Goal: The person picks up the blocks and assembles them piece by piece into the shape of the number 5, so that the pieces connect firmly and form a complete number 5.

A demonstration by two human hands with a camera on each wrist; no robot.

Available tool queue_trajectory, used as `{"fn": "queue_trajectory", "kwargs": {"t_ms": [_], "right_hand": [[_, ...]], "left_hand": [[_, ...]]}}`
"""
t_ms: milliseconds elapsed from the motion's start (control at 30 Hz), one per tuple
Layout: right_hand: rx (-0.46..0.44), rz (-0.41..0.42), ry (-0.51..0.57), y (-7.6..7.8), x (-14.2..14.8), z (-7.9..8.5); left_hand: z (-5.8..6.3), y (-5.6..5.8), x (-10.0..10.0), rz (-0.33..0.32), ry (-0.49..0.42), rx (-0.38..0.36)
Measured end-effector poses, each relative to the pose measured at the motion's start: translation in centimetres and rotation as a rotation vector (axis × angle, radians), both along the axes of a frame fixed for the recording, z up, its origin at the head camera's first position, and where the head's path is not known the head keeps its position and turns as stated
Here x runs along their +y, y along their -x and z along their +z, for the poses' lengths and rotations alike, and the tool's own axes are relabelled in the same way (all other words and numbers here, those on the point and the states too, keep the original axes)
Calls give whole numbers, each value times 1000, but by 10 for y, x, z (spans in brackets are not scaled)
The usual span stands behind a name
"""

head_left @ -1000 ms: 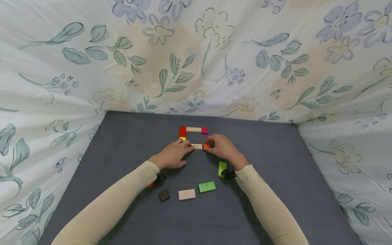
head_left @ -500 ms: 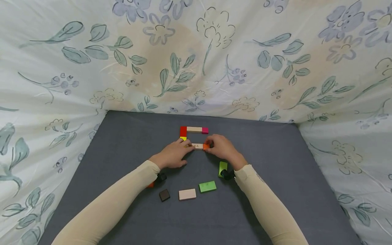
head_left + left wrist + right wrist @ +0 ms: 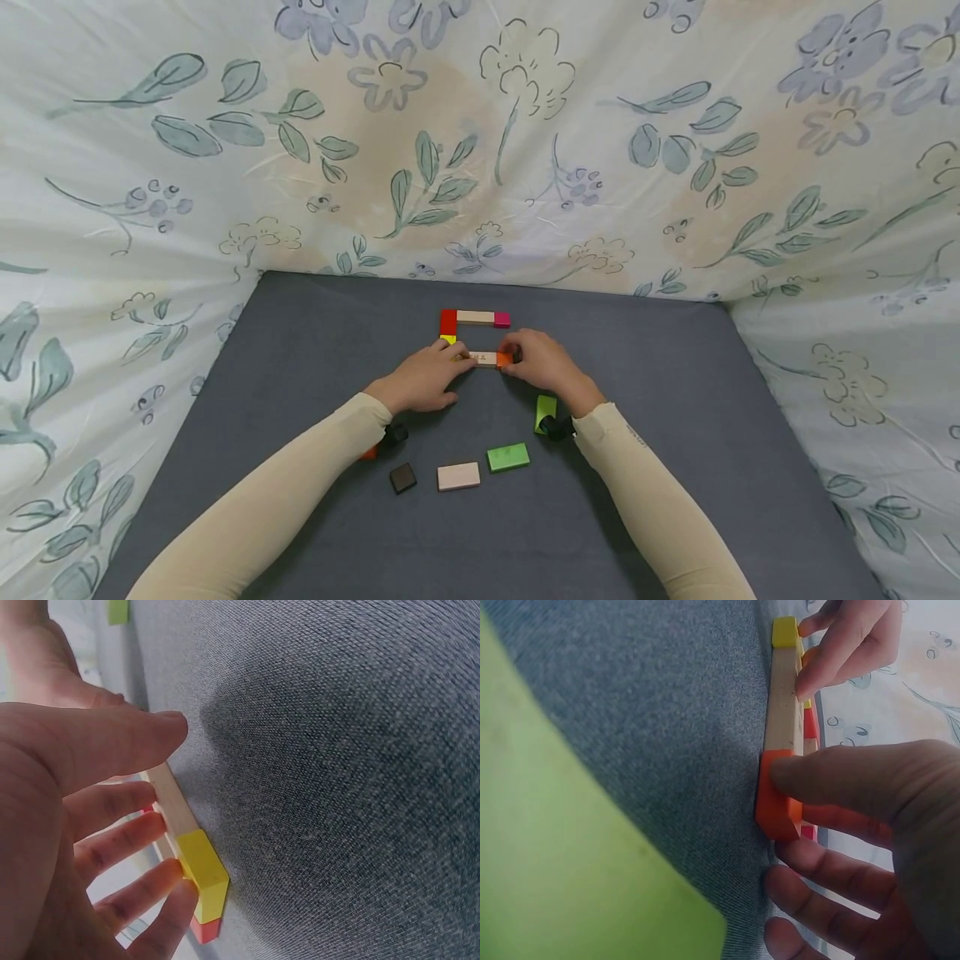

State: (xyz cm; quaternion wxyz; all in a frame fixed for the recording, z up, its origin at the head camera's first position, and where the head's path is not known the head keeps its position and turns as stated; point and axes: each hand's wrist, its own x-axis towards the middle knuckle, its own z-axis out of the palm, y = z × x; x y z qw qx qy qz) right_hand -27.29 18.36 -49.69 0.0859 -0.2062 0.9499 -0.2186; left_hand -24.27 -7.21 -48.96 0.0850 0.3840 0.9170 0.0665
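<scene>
My right hand [image 3: 551,364] pinches a small orange block [image 3: 775,791] between thumb and fingers, at the right end of a pale wooden block [image 3: 484,359] with small dark marks on top. The orange end meets the pale block's end. Fingertips of my left hand [image 3: 422,379] rest along the far side of the pale block and a yellow block [image 3: 202,866], its thumb raised away from them. Behind, a red block [image 3: 448,320], a second pale block [image 3: 476,317] and a magenta block [image 3: 502,320] continue the bent row, joined to the yellow at the left.
Nearer the person lie a dark brown block [image 3: 402,478], a pale pink block [image 3: 458,477] and a green block [image 3: 507,457]. Another green block [image 3: 546,410] lies by the right wrist, and an orange-red block [image 3: 370,453] peeks out beneath the left wrist. A floral cloth [image 3: 450,233] rises behind the grey surface.
My right hand has slid the orange block slightly left, closing the small gap to the pale block. Over the last half second nothing visibly moves; the left hand stays in place.
</scene>
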Motion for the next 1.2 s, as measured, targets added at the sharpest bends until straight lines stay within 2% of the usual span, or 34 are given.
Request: {"fn": "queue_trajectory", "kwargs": {"t_ms": [233,467,600,900,1200], "right_hand": [[-19,6,18,2,-1,-2],[-4,-54,145,-4,22,7],[21,-92,185,-17,41,16],[71,-129,188,-54,71,33],[90,-143,134,-81,82,30]], "left_hand": [[-1,-1,-2,2,4,-2],[-2,-1,-2,-1,3,-4],[-2,-1,-1,-1,-5,0],[-1,0,0,13,7,-12],[-2,2,-1,3,10,-20]]}}
